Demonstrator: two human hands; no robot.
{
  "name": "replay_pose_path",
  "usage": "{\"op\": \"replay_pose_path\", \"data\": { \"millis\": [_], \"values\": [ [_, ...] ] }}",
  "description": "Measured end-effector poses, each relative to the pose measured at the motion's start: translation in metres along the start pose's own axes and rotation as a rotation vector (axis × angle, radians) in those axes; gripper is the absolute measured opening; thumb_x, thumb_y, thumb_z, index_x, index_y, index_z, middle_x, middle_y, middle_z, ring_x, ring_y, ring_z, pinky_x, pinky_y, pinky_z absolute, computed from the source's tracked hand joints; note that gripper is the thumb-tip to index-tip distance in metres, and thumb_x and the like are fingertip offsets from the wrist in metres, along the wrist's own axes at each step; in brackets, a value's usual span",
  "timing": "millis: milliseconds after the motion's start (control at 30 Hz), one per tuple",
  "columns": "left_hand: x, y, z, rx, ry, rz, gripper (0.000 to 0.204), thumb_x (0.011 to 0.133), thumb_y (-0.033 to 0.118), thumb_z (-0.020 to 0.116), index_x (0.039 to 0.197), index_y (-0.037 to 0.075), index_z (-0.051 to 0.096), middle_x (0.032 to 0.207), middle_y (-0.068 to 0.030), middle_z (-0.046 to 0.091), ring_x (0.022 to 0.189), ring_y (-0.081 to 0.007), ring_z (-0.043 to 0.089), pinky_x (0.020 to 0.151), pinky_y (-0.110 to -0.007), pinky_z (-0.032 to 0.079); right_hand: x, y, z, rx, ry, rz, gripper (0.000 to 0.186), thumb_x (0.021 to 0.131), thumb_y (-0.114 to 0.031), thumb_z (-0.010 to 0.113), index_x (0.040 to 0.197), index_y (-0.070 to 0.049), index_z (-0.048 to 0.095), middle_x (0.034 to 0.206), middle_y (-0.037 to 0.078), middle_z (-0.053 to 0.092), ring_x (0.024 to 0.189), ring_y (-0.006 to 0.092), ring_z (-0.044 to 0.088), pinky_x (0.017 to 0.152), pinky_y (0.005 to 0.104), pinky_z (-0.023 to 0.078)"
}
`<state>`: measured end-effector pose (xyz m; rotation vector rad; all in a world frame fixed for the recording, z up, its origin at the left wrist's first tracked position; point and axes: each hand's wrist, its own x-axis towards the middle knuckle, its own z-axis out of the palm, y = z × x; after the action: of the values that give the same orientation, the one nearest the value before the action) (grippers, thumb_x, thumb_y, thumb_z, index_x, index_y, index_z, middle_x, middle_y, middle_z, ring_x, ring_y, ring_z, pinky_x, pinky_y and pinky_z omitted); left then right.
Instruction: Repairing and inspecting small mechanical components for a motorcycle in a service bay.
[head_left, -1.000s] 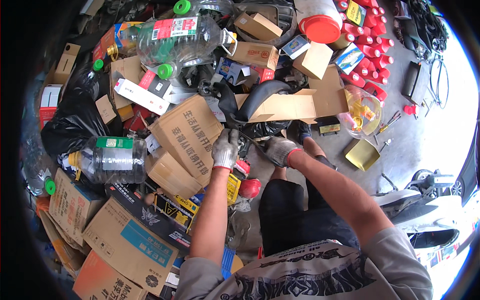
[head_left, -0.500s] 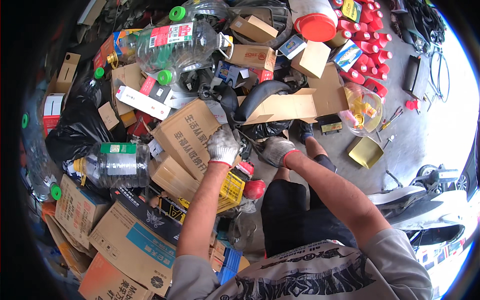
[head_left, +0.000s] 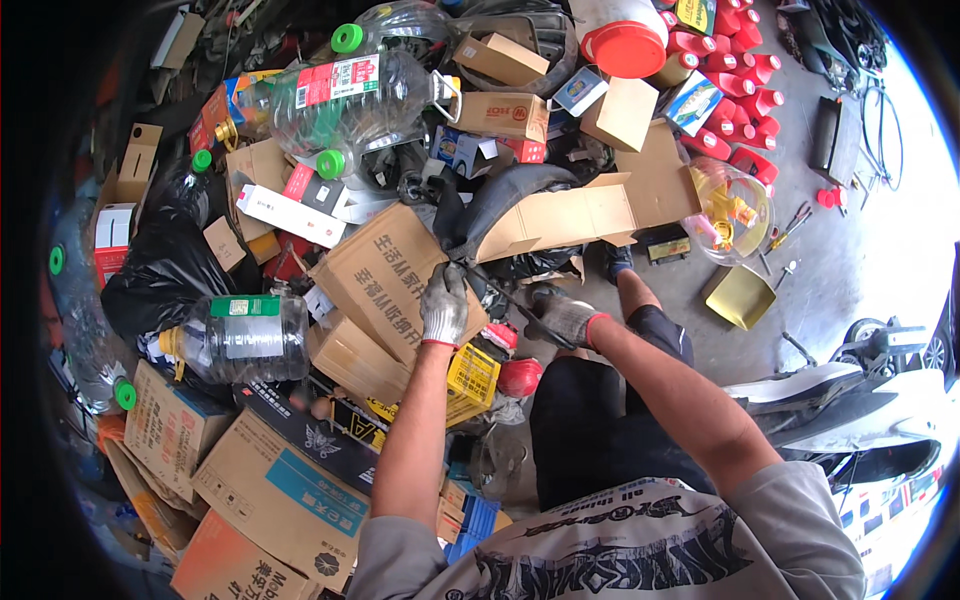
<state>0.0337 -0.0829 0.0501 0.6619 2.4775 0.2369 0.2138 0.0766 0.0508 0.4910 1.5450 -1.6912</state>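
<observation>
Two gloved hands work one flattened brown box point(head_left: 395, 275) amid the floor's scrap heap. Left hand point(head_left: 444, 305), fingers curled, has slid up its right edge; right hand point(head_left: 562, 318) stays clenched round a dark blade-like tool point(head_left: 500, 290). Cutting seems underway.

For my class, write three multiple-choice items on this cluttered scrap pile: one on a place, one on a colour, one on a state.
1. Where does the flattened brown cardboard box lie, seen from the gloved left hand?
A. left of it
B. right of it
C. behind the person

2. What colour is the round plastic lid at the top?
A. green
B. red
C. white

3. How is the gloved right hand?
A. open and flat
B. closed around a thin dark strap
C. resting on the floor

A: the box spreads left of the glove.
B: the lid is red.
B: the fingers curl round the strap.
</observation>
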Motion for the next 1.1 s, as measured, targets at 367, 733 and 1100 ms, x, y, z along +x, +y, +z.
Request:
{"op": "replay_pose_path", "data": {
  "millis": [367, 733, 1100],
  "values": [
    [0.002, 0.023, 0.000, -0.061, -0.087, -0.135, 0.045, 0.100, 0.039, 0.033, 0.115, 0.002, 0.056, 0.099, -0.0229, 0.064, 0.094, -0.0387, 0.061, 0.084, -0.045, 0.046, 0.001, 0.004, 0.032, -0.170, 0.081, -0.070, 0.051, 0.087, -0.040, 0.050, 0.111, 0.003, 0.061, 0.105, 0.027, 0.065, 0.101, 0.0375, 0.063, 0.083, 0.0441, 0.049],
    [-0.004, 0.030, -0.006, 0.005, -0.124, -0.134, 0.045, 0.100, 0.038, 0.034, 0.115, 0.002, 0.056, 0.108, -0.0262, 0.062, 0.102, -0.0440, 0.057, 0.087, -0.049, 0.044, -0.018, -0.015, 0.009, -0.187, 0.022, -0.176, 0.050, 0.082, -0.038, 0.055, 0.103, 0.006, 0.064, 0.099, 0.027, 0.066, 0.093, 0.0370, 0.066, 0.079, 0.0434, 0.050],
    [-0.001, 0.038, -0.011, 0.061, -0.152, -0.179, 0.048, 0.099, 0.038, 0.034, 0.122, 0.000, 0.053, 0.113, -0.0279, 0.060, 0.105, -0.0456, 0.056, 0.092, -0.049, 0.044, 0.010, -0.014, 0.013, -0.221, 0.064, 0.023, 0.043, 0.080, -0.036, 0.057, 0.103, 0.000, 0.067, 0.108, 0.025, 0.064, 0.103, 0.0375, 0.061, 0.087, 0.0435, 0.048]
  ]
}}
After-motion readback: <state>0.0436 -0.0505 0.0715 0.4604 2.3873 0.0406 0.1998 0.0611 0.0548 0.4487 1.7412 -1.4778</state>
